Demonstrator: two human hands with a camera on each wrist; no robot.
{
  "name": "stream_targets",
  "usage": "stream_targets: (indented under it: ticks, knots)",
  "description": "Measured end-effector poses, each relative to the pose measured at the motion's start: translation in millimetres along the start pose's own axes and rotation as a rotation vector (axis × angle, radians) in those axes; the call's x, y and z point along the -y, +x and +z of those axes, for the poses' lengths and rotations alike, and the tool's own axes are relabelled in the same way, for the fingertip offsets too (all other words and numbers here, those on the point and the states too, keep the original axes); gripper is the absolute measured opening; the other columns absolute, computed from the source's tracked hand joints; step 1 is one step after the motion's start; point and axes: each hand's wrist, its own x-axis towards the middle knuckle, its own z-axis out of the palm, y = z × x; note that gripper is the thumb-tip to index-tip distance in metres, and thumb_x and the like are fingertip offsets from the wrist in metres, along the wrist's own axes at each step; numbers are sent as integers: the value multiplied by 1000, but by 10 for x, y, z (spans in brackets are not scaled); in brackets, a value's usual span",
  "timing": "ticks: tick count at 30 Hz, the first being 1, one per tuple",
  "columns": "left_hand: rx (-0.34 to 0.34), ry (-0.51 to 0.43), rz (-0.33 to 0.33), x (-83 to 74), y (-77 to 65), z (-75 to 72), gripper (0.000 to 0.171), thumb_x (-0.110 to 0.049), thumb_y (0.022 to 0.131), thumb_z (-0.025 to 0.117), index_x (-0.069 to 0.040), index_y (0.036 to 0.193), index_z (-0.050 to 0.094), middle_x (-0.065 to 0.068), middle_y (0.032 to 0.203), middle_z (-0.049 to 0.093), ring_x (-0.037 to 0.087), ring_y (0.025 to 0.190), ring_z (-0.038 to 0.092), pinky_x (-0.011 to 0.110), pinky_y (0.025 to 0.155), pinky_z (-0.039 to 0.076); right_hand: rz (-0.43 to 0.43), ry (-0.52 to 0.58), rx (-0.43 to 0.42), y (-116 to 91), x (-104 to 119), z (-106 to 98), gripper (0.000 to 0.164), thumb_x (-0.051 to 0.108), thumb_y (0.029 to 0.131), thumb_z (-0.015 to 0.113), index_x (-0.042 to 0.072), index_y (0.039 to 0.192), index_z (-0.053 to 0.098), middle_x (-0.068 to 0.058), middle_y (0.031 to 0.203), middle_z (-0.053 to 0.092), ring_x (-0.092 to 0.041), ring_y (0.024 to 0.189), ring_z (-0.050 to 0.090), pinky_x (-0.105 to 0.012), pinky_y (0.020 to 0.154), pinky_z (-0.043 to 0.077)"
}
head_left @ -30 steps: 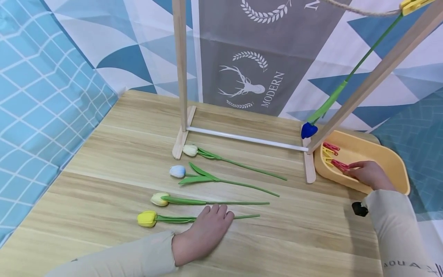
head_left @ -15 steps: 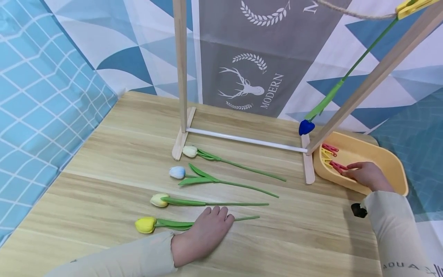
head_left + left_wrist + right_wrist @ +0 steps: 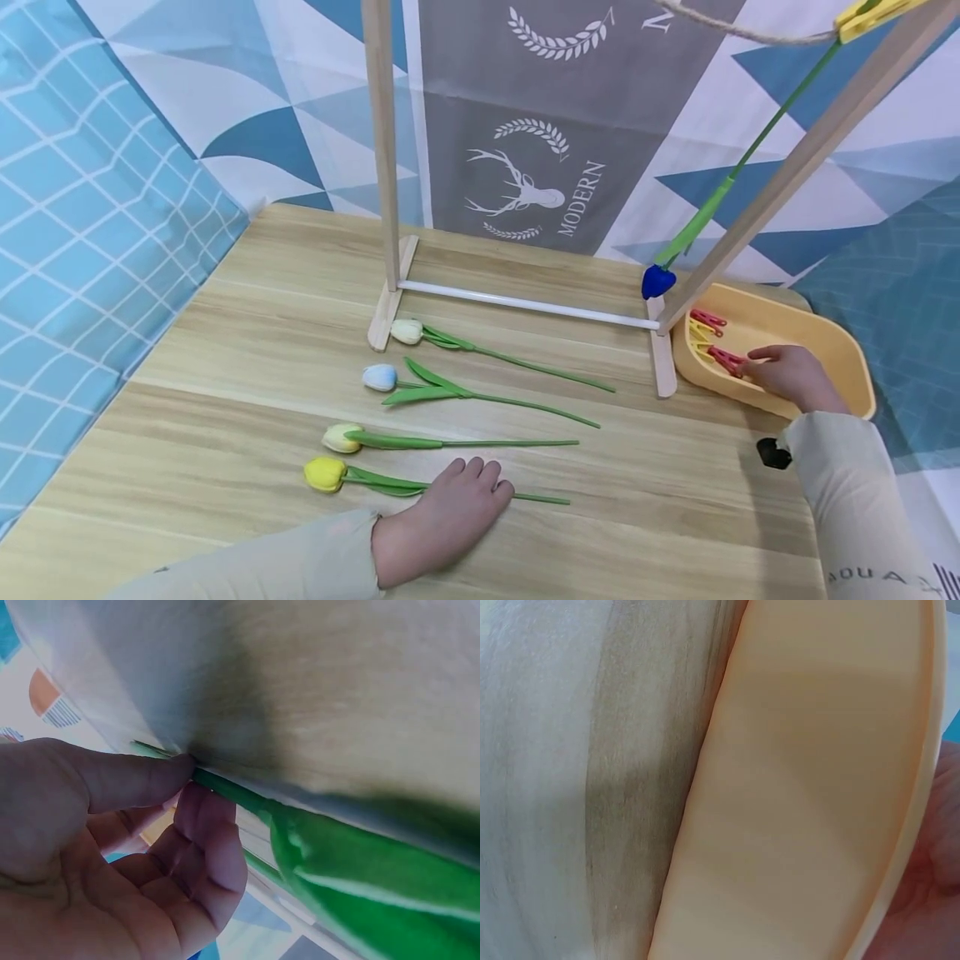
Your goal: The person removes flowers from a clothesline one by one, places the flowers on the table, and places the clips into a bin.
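My left hand [image 3: 447, 522] pinches the stem of a yellow tulip [image 3: 325, 474] low over the table. In the left wrist view, thumb and curled forefinger meet on the green stem [image 3: 232, 791], beside its leaf. Above it in the head view lie a pale yellow tulip [image 3: 342, 438], a light blue tulip [image 3: 380, 377] and a white tulip [image 3: 407, 332]. My right hand [image 3: 797, 377] reaches into a yellow-orange basin [image 3: 851, 354] and pinches a red clothespin [image 3: 725, 360]. The basin wall hides most of that hand in the right wrist view.
A wooden frame [image 3: 382, 150] with a white crossbar [image 3: 525, 306] stands at the back. A blue tulip [image 3: 658, 282] hangs head down from its rope [image 3: 742, 32] by a yellow clothespin [image 3: 873, 18]. More clothespins [image 3: 708, 322] lie in the basin. A black object [image 3: 773, 453] is near the right sleeve.
The yellow tulip has turned in my left hand, its stem end swinging toward me. My right hand has stayed at the red clothespin in the basin. The head view has shifted slightly.
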Motion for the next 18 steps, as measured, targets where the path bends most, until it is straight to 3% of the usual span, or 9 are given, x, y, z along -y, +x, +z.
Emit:
stream_targets:
  ticks: [3, 8, 11, 15, 18]
  knots:
    - [25, -12, -2, 4, 4, -16, 24, -16, 77, 67, -19, 96, 53, -3, 86, 48, 12, 74, 45, 24, 63, 36, -6, -1, -41, -20, 26, -8, 80, 53, 90, 49, -9, 137, 33, -36, 132, 36, -46, 109, 43, -49, 78, 46]
    - [43, -26, -17, 35, 13, -100, 34, -16, 69, 73, -17, 96, 52, -2, 85, 47, 13, 74, 45, 24, 62, 35, -73, 31, -187, -117, 144, -47, 83, 55, 91, 43, -9, 141, 26, -39, 132, 34, -51, 112, 41, -58, 85, 44]
    - [32, -65, -34, 87, 27, -158, 30, -13, 72, 71, -16, 95, 52, -1, 87, 50, 14, 77, 50, 26, 63, 38, -102, 85, -269, -202, 242, -57, 80, 56, 92, 41, -6, 140, 31, -36, 132, 37, -48, 111, 43, -56, 84, 46]
    - [-9, -170, -59, 212, 66, -224, 17, -15, 84, 62, -14, 100, 55, 0, 86, 53, 15, 76, 51, 25, 60, 37, -123, 141, -351, -342, 390, -71, 72, 55, 93, 39, -3, 135, 40, -31, 130, 42, -44, 108, 46, -52, 80, 47]
    - [-49, -259, -81, 330, 106, -287, 19, -20, 88, 59, -11, 106, 57, 1, 86, 55, 15, 75, 51, 25, 59, 38, -146, 163, -398, -449, 494, -78, 69, 56, 92, 38, 0, 132, 44, -27, 126, 46, -39, 105, 48, -45, 76, 49]
